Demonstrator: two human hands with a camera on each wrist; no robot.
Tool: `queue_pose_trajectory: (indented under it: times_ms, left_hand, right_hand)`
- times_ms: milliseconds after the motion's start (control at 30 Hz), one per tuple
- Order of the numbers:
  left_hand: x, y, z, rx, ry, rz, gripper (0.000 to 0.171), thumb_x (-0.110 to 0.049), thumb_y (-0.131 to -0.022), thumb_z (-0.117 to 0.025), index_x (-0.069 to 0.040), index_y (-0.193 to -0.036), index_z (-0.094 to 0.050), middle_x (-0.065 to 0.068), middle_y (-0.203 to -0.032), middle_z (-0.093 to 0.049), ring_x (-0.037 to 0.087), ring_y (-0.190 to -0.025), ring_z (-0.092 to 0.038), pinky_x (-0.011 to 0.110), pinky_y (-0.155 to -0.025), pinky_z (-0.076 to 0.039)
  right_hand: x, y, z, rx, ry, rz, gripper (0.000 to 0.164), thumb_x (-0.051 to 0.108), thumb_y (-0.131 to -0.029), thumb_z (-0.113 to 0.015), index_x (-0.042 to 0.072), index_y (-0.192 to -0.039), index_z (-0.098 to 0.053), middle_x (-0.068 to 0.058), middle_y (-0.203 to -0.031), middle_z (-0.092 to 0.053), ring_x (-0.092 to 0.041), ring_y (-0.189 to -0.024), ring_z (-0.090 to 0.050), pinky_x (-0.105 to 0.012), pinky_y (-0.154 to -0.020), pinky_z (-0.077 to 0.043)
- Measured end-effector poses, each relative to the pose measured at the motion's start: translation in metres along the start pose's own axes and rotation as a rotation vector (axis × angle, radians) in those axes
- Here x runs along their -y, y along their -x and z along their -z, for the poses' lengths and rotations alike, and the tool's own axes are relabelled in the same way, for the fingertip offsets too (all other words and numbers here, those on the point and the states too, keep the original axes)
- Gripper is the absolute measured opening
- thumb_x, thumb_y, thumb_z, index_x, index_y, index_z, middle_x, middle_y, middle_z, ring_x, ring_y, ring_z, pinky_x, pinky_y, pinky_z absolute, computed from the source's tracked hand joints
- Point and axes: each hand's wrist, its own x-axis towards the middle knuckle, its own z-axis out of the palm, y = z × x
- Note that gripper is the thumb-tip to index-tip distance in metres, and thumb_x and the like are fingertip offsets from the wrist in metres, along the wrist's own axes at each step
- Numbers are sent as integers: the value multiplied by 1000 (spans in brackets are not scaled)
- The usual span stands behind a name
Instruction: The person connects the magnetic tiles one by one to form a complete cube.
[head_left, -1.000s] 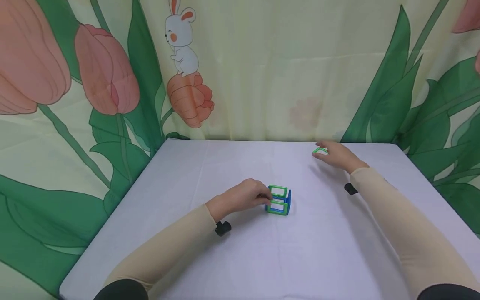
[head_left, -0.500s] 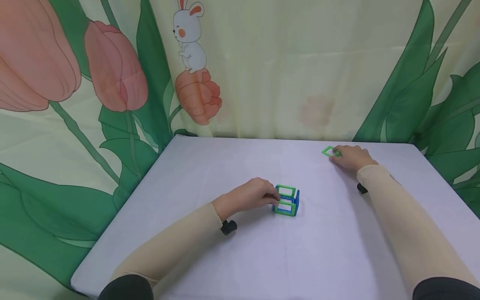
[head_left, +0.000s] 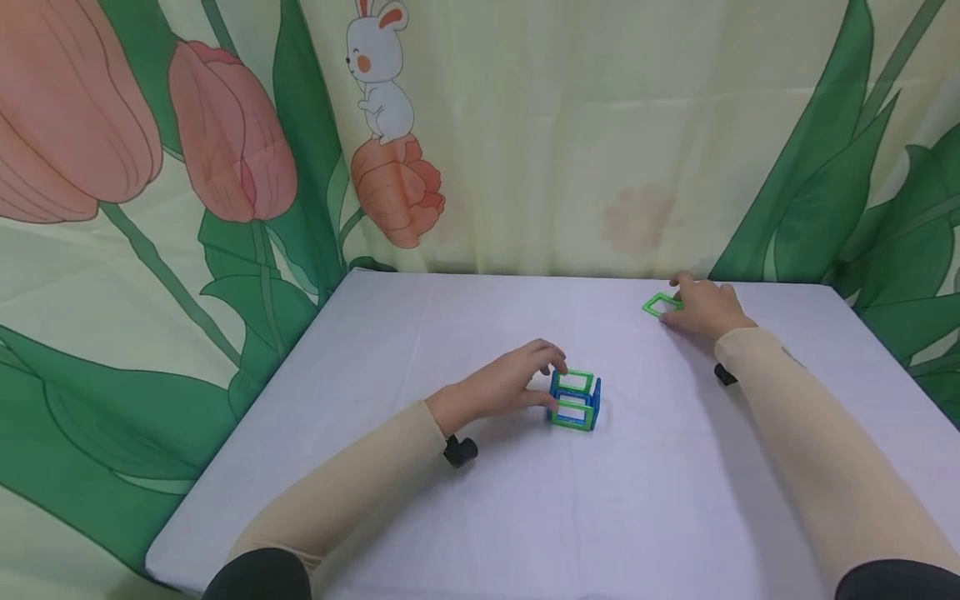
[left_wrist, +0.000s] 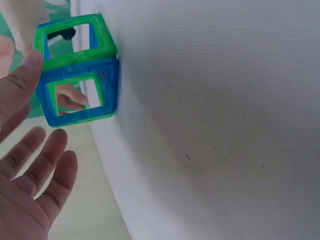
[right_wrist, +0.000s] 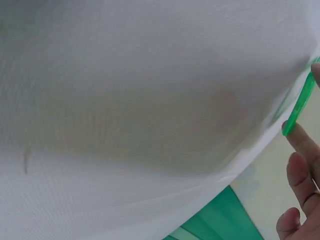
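A small cube of blue and green magnetic tiles point(head_left: 573, 402) stands on the white table. My left hand point(head_left: 506, 385) is at its left side with fingers spread and lifted. The thumb tip lies at the cube's near side; in the left wrist view the thumb overlaps a corner of the cube point(left_wrist: 77, 65), the other fingers apart from it. Towards the table's back right, my right hand point(head_left: 705, 308) holds a single green magnetic tile point(head_left: 656, 307) by its edges. The right wrist view shows this tile point(right_wrist: 300, 105) nearly edge-on, with a fingertip against its lower end.
The white table point(head_left: 465, 325) runs back to a curtain point(head_left: 540, 150) printed with tulips, leaves and a rabbit. Its back edge lies close to my right hand. Black wrist cameras point(head_left: 460, 452) hang under both wrists.
My left fingers have opened and lifted from the cube. The green tile has tipped flatter in my right hand, and some right fingers have risen. The head view has shifted slightly.
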Motion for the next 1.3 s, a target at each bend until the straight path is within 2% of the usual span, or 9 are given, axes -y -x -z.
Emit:
queue_pose_trajectory:
  times_ms: [133, 233, 333, 467, 633, 767, 900, 1100, 1300]
  left_hand:
    - [7, -3, -1, -21, 139, 82, 78, -29, -81, -91, -13, -145, -49, 2, -144, -58, 12, -116, -60, 24, -98, -52]
    - [12, -4, -1, -3, 197, 91, 87, -29, -77, -94, -10, -148, -48, 2, -142, -62, 14, -115, -62, 25, -100, -51]
    - [16, -4, -1, 21, 221, 92, 90, -29, -76, -94, -10, -149, -46, 1, -139, -64, 16, -116, -62, 27, -101, -51]
    - [19, -4, -4, 34, 212, 109, 90, -29, -78, -93, -11, -151, -43, -2, -137, -65, 14, -119, -60, 29, -99, -50]
    - [21, -5, -7, 35, 192, 119, 88, -28, -80, -92, -11, -151, -43, -2, -137, -66, 15, -119, -60, 31, -100, -49]
    - [21, -6, -8, 37, 176, 112, 86, -29, -81, -91, -10, -150, -44, -1, -135, -66, 16, -117, -61, 30, -101, -49]
    - [21, -8, -7, 38, 166, 101, 83, -31, -82, -90, -12, -148, -45, 0, -134, -66, 16, -114, -61, 30, -100, -50]
    - [20, -7, -8, 39, 185, 110, 77, -33, -81, -90, -16, -143, -48, -1, -134, -66, 15, -111, -61, 29, -98, -51]
    - [20, -7, -9, 37, 178, 75, 71, -31, -81, -91, -18, -139, -52, -2, -132, -66, 14, -104, -61, 26, -91, -52]
  right_hand:
    - [10, 2, 7, -13, -40, 27, 77, 34, -91, -74, -4, -145, -33, -30, -138, -61, -50, -124, -55, -64, -102, -28]
    - [23, 7, 14, -25, -78, 36, 80, 35, -91, -76, -3, -146, -32, -29, -137, -61, -51, -127, -52, -62, -101, -27]
    - [37, 13, 20, -33, -108, 46, 81, 35, -90, -78, -2, -146, -32, -28, -137, -62, -50, -130, -51, -66, -107, -23]
    - [57, 22, 22, -40, -146, 79, 81, 34, -87, -82, 1, -145, -35, -24, -134, -66, -46, -133, -52, -69, -115, -17]
    - [88, 45, 20, -45, -176, 162, 71, 31, -83, -86, 4, -133, -42, -18, -127, -72, -43, -125, -59, -64, -113, -26]
    - [115, 69, 14, -27, -178, 244, 65, 30, -82, -87, 6, -126, -46, -13, -123, -75, -42, -110, -65, -55, -100, -38]
    - [135, 89, 8, -15, -179, 291, 65, 31, -79, -89, 9, -124, -47, -7, -120, -77, -41, -107, -61, -46, -85, -44]
    - [154, 109, -1, 17, -219, 342, 63, 28, -78, -91, 13, -122, -48, -2, -117, -78, -40, -107, -62, -42, -82, -46]
    - [161, 118, -6, 40, -225, 389, 61, 26, -79, -90, 12, -122, -48, -4, -117, -77, -36, -110, -66, -42, -85, -50]
